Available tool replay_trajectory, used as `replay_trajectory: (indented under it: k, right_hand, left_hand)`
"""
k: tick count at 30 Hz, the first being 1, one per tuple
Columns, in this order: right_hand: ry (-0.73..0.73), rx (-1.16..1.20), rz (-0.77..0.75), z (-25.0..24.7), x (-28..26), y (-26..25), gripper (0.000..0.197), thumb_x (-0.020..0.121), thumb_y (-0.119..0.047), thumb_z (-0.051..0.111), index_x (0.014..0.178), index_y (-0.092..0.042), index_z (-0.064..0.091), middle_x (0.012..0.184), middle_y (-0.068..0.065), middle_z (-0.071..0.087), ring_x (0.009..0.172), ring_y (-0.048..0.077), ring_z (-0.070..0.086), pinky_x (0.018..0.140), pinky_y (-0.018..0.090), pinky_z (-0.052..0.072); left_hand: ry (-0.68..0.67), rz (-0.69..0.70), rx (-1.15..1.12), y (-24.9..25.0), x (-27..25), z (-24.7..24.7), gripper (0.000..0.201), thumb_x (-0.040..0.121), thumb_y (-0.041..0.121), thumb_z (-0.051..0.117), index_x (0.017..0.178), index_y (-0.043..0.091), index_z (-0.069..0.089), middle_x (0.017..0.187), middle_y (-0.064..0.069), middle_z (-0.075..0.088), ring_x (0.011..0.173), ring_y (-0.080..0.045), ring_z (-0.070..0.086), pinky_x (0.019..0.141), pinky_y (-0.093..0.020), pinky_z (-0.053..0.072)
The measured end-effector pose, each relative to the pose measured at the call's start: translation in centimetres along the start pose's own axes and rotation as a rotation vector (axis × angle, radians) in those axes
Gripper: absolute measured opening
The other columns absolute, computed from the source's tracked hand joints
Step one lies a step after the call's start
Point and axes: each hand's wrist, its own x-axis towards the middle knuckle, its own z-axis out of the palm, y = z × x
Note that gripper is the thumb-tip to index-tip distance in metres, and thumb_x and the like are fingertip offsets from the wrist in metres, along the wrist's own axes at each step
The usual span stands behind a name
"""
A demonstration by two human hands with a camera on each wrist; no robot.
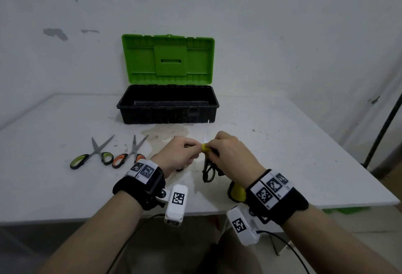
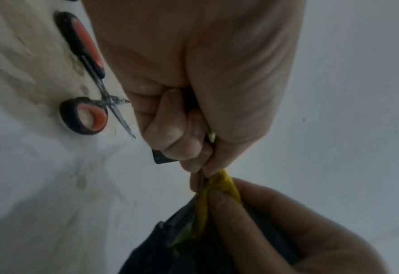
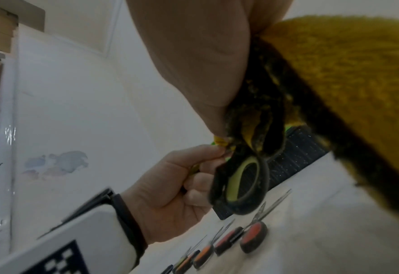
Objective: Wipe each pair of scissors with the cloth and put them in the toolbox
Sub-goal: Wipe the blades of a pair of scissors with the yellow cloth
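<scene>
A pair of scissors with black-and-lime-green handles is held above the white worktop, handle loops hanging toward the person and the steel blade tip pointing up and away toward the toolbox. A yellow cloth with dark soiled patches is bunched around the blades near the pivot, its loose end hanging down. The toolbox, a black plastic tub with a bright green lid, stands open at the back, lid upright; its inside looks empty, though it is dark. To the left, two pairs lie flat, blades closed: green-handled scissors and orange-handled scissors.
</scene>
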Motion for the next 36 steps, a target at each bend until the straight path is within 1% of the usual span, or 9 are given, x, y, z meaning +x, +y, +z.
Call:
replay_trajectory:
  k: [6, 11, 15, 17, 22, 25, 29, 33, 36]
  right_hand:
    - [-0.180, -0.072, -0.088, -0.9, -0.7, 0.4, 0.020, 0.092, -0.022, 0.056, 0.102, -0.020, 0.074, 0.088, -0.003, 0.049, 0.073, 0.017, 0.055, 0.066, 0.031, 0.051]
    - [-0.074, -0.059, -0.064, -1.3, -0.2, 0.3, 0.022, 0.096, -0.023, 0.054, 0.105, -0.018, 0.073, 0.090, 0.001, 0.052, 0.072, 0.020, 0.055, 0.063, 0.028, 0.046]
    - [-0.168, -0.091, -0.106, -0.5, -0.8, -0.3, 0.021, 0.095, -0.019, 0.052, 0.103, -0.017, 0.071, 0.090, -0.002, 0.041, 0.072, 0.017, 0.045, 0.063, 0.031, 0.046]
    - [-0.225, -0.094, -0.120, -0.8, -1.0, -0.1, 0.020, 0.091, -0.020, 0.055, 0.102, -0.018, 0.073, 0.090, -0.005, 0.040, 0.074, 0.017, 0.049, 0.066, 0.031, 0.049]
    - [-0.053, -0.035, -0.079, -1.1, -0.6, 0.3, 0.021, 0.096, -0.023, 0.054, 0.103, -0.016, 0.073, 0.088, 0.000, 0.048, 0.070, 0.021, 0.055, 0.061, 0.030, 0.047]
    - [-0.080, -0.035, -0.102, -0.3, -1.0, -0.1, 0.020, 0.095, -0.020, 0.054, 0.104, -0.016, 0.072, 0.089, 0.000, 0.047, 0.071, 0.022, 0.054, 0.064, 0.034, 0.051]
    - [-0.092, -0.001, -0.073, -0.4, -1.1, 0.5, 0.019, 0.093, -0.022, 0.057, 0.099, -0.016, 0.074, 0.088, -0.002, 0.048, 0.070, 0.016, 0.052, 0.063, 0.026, 0.045]
    - [0.024, 0.043, 0.003, -0.6, -0.4, 1.5, 0.016, 0.092, -0.023, 0.062, 0.098, -0.015, 0.075, 0.087, 0.000, 0.051, 0.072, 0.019, 0.055, 0.067, 0.036, 0.052]
    - [0.059, 0.030, 0.025, -0.5, -0.3, 1.3, 0.018, 0.093, -0.024, 0.060, 0.101, -0.015, 0.074, 0.090, 0.001, 0.052, 0.073, 0.021, 0.056, 0.066, 0.039, 0.052]
  left_hand:
    - [0.012, 0.032, 0.096, -0.4, 0.0, 0.4, 0.017, 0.096, 0.014, 0.061, 0.089, 0.006, 0.075, 0.059, 0.001, 0.051, 0.045, -0.010, 0.039, 0.043, -0.023, 0.030]
    - [-0.003, 0.039, 0.104, -0.1, 0.3, 0.7, 0.019, 0.095, 0.019, 0.062, 0.088, 0.009, 0.075, 0.057, 0.004, 0.051, 0.043, -0.008, 0.038, 0.042, -0.022, 0.028]
    - [0.018, 0.068, 0.120, -0.1, 0.2, 0.7, 0.019, 0.096, 0.017, 0.060, 0.088, 0.009, 0.076, 0.056, 0.005, 0.051, 0.043, -0.008, 0.038, 0.041, -0.022, 0.029]
    - [0.044, 0.072, 0.118, -0.4, 0.1, 0.7, 0.019, 0.096, 0.017, 0.060, 0.088, 0.010, 0.077, 0.057, 0.004, 0.051, 0.043, -0.007, 0.038, 0.041, -0.021, 0.029]
    - [0.030, 0.070, 0.063, -0.3, 0.0, 0.9, 0.019, 0.095, 0.018, 0.062, 0.086, 0.007, 0.075, 0.057, 0.004, 0.049, 0.044, -0.009, 0.035, 0.042, -0.022, 0.027]
    - [0.040, 0.072, 0.027, -0.2, 0.0, 1.1, 0.020, 0.096, 0.015, 0.060, 0.084, 0.007, 0.074, 0.055, 0.004, 0.047, 0.045, -0.010, 0.034, 0.041, -0.022, 0.027]
    - [0.011, -0.011, -0.108, -0.4, -0.1, 1.1, 0.024, 0.100, 0.014, 0.053, 0.081, 0.011, 0.067, 0.062, 0.000, 0.042, 0.046, -0.009, 0.031, 0.040, -0.019, 0.023]
    - [-0.006, -0.102, -0.377, 0.0, -0.1, 1.1, 0.022, 0.099, 0.008, 0.038, 0.105, 0.007, 0.059, 0.068, -0.006, 0.049, 0.047, -0.011, 0.033, 0.041, -0.020, 0.020]
    - [-0.018, -0.052, -0.284, 0.0, -0.2, 1.1, 0.021, 0.101, 0.009, 0.035, 0.115, 0.013, 0.050, 0.069, -0.005, 0.050, 0.046, -0.011, 0.033, 0.041, -0.021, 0.021]
